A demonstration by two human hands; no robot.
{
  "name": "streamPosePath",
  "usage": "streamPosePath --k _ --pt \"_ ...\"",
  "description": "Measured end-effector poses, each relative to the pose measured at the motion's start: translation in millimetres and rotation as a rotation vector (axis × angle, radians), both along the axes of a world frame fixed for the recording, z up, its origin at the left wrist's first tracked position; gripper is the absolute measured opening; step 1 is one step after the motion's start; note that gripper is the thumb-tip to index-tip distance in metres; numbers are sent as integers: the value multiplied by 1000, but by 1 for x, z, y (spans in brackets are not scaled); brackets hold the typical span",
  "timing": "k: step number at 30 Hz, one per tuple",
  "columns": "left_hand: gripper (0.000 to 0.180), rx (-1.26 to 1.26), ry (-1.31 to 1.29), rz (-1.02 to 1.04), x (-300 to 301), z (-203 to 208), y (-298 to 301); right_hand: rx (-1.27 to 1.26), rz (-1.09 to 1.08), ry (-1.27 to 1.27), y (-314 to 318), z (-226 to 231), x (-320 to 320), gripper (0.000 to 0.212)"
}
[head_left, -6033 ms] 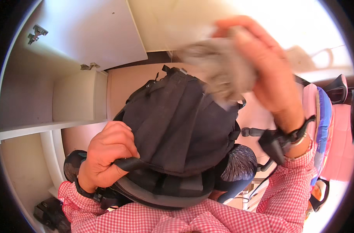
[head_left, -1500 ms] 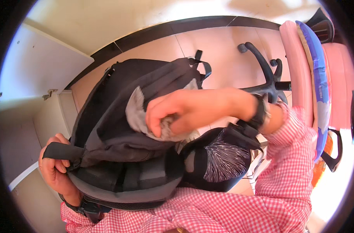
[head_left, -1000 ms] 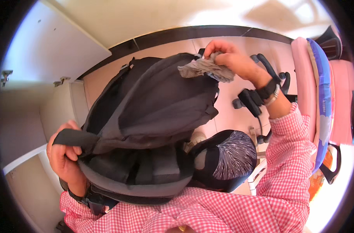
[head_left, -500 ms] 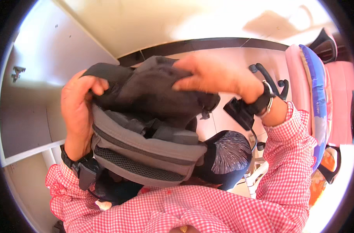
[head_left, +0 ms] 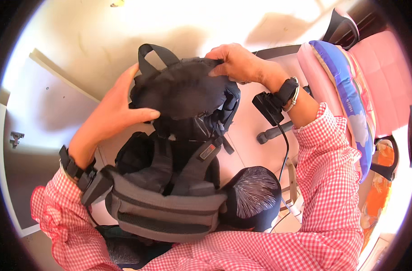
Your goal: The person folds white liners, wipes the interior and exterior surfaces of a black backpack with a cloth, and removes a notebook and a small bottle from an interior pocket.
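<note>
The right hand (head_left: 236,63) pinches the black backpack (head_left: 183,90) while the left hand (head_left: 118,106) lies spread against its side

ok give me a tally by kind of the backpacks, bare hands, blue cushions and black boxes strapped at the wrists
Backpack: 1
Bare hands: 2 (left hand, right hand)
Blue cushion: 1
Black wrist boxes: 2 (left box, right box)
Total: 6

Left of centre, the left hand (head_left: 114,107) points its fingers upward, thumb spread wide toward the middle; at upper centre, the right hand (head_left: 238,64) pinches, its forearm (head_left: 304,111) slanting lower right.
</note>
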State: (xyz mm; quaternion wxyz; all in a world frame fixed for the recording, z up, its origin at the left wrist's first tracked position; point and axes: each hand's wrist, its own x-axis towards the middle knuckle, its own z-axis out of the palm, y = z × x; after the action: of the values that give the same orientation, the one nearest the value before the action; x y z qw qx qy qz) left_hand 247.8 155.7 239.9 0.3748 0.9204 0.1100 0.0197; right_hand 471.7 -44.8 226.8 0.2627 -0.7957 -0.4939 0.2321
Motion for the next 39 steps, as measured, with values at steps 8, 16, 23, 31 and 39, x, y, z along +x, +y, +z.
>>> streamPosePath --k 8,16,23,31,39 --pt "40 -277 97 -114 45 -40 16 79 -86 194 8 -9 -10 21" --pt "33 -769 -58 129 41 -54 12 517 -438 364 -14 -2 -2 33" --pt "34 -1161 -49 244 34 -60 25 829 288 -277 69 -67 -90 36" --pt "38 -1152 -127 327 17 -66 1 436 176 -87 -22 -189 -47 28" --pt "37 -1266 -198 285 8 -59 -3 906 -155 270 21 -23 -73 31"
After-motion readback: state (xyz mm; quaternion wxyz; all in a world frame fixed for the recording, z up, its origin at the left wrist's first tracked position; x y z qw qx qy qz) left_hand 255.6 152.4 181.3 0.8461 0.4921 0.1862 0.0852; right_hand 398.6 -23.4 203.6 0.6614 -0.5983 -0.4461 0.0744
